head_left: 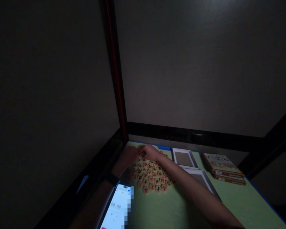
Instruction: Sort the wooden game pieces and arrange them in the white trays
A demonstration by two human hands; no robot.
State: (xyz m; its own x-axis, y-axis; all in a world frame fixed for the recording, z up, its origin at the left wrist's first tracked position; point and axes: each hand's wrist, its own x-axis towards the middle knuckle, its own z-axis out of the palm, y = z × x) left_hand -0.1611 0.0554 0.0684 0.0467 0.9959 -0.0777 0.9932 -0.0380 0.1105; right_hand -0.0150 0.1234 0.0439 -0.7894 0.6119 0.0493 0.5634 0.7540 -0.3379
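Note:
Many round xiangqi pieces (149,178) with red and black characters lie close together on the light green tabletop (157,210). At the far edge of this cluster my left hand (131,154) and my right hand (148,152) come together, fingertips nearly meeting. The fingers of my right hand are curled inward over the pieces; whatever they may pinch is too small and dark to make out. My left hand's fingers are in shadow and partly hidden, so their hold does not show. A dark band (113,178) sits on my left wrist.
A lit phone (116,206) showing a timer lies beside my left forearm. Right of the pieces are two shallow white box trays (193,159), one partly behind my right forearm. Stacked flat boxes (222,167) stand further right. Walls close off the table's back and left.

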